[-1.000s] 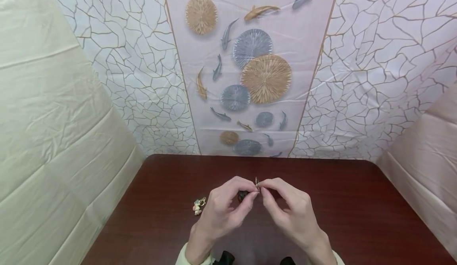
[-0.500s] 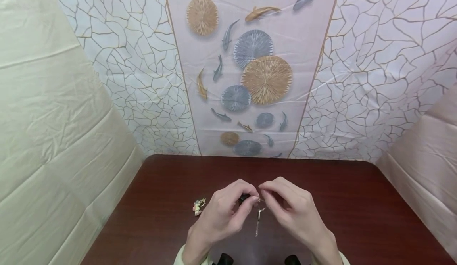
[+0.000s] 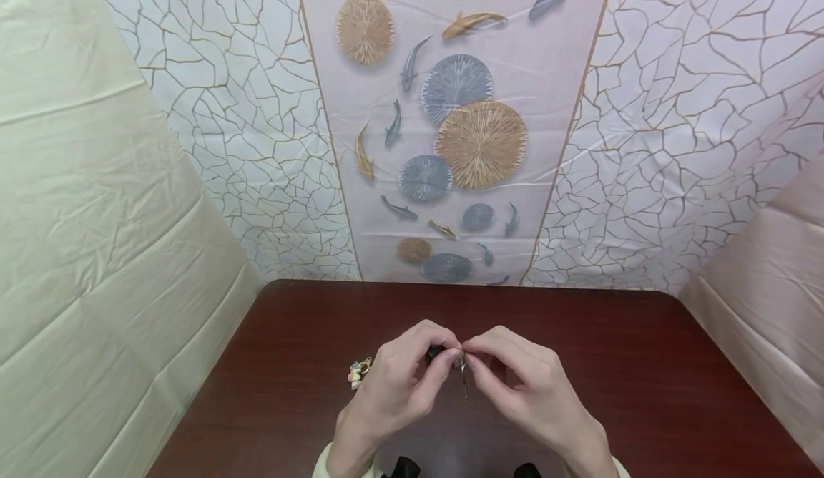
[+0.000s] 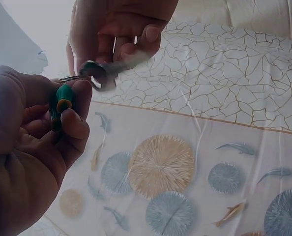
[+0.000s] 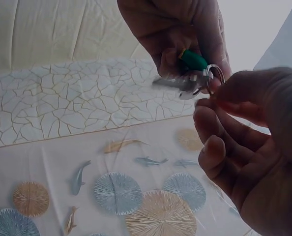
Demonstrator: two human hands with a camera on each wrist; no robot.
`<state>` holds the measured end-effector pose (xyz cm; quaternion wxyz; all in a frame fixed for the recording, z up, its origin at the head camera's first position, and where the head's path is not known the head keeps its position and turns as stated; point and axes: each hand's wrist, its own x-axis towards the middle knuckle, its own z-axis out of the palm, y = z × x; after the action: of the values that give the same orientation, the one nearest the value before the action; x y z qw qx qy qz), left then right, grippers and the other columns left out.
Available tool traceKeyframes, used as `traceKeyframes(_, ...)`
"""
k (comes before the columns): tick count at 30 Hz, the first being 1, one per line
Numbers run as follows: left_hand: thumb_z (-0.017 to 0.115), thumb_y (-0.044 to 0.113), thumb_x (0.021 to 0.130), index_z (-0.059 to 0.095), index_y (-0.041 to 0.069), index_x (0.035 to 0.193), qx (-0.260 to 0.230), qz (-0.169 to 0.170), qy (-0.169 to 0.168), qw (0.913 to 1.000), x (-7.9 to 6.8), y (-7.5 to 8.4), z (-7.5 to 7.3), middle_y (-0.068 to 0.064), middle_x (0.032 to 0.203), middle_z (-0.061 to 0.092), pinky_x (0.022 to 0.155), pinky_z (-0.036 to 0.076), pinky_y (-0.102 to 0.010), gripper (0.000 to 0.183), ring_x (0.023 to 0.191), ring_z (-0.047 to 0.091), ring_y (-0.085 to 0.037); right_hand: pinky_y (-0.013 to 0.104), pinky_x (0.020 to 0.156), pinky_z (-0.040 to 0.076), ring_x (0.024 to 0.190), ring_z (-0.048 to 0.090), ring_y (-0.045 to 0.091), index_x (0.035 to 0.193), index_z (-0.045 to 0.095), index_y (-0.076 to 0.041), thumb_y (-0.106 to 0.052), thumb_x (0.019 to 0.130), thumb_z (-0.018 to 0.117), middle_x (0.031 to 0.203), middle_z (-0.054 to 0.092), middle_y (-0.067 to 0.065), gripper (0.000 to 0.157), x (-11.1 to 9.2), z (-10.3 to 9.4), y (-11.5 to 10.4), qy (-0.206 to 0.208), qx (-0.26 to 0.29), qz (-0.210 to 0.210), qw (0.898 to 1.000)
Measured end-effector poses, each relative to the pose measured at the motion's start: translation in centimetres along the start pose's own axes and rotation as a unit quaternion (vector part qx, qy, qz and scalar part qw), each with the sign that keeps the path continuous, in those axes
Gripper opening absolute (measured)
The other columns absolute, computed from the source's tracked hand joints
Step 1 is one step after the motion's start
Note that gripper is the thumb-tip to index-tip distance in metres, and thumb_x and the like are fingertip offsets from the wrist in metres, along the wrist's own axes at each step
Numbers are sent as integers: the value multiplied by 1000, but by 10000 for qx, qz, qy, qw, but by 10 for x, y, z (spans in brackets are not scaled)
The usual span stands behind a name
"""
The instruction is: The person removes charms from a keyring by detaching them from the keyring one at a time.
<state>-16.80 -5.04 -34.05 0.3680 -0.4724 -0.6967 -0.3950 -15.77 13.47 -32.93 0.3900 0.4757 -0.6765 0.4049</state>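
Note:
My left hand (image 3: 405, 371) and my right hand (image 3: 531, 378) meet fingertip to fingertip above the table. Between them is a metal split ring (image 5: 218, 70), with a key (image 5: 173, 82) dangling from it. The key blurs in both wrist views and hangs down as a thin strip in the head view. A green piece with an orange end (image 4: 64, 96) sits in the curled left fingers, right by the ring; in the head view it looks dark. My left thumb and forefinger pinch the ring's near side. From the other side, my right thumb and forefinger pinch its edge.
On the dark red-brown table (image 3: 309, 320), left of my left hand, lies a small pastel figure charm (image 3: 357, 373) with a gold-coloured clasp. A patterned cloth (image 3: 476, 142) hangs behind the table. Two black objects (image 3: 405, 466) show at the bottom edge.
The key, not hanging below the fingers a second ago, dropped down half a second ago and still hangs there. The right fingertips have come back against the ring. The pastel charm has stayed put.

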Motion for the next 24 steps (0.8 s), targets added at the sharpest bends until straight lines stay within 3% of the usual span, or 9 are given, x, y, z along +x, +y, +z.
traceKeyframes(6, 60, 8, 97, 61, 7, 99, 50, 144, -126, 9998, 0, 0, 0, 2, 89, 62, 67, 42, -6, 3, 73, 53, -2, 5, 60, 39, 65, 50, 0, 86, 66, -6, -12, 97, 58, 77, 61, -2, 15, -2, 1, 2, 119, -380, 200, 9990)
traceKeyframes(9, 60, 7, 96, 61, 7, 100, 11, 182, -194, 9996, 0, 0, 0, 2, 90, 62, 69, 43, -7, 3, 76, 54, -3, 6, 57, 39, 64, 50, -1, 85, 66, -7, 0, 88, 63, 76, 61, -2, 8, -4, 1, 3, 248, -404, 397, 9981)
traceKeyframes(14, 62, 6, 95, 61, 8, 100, 32, 132, -185, 9997, 1, 0, 1, 2, 91, 63, 67, 42, -6, 6, 76, 54, -3, 10, 52, 41, 64, 51, -1, 85, 66, -6, 13, 72, 66, 74, 62, -1, 23, -7, 1, 7, 474, -229, 656, 9965)
traceKeyframes(24, 65, 5, 93, 66, 7, 103, 241, 87, -150, 9996, 1, -3, 3, 2, 92, 67, 69, 47, -8, 11, 79, 58, -3, 9, 51, 40, 61, 51, -1, 85, 67, -5, 18, 69, 68, 72, 61, -1, 28, -11, 1, 10, 631, -122, 932, 9936)
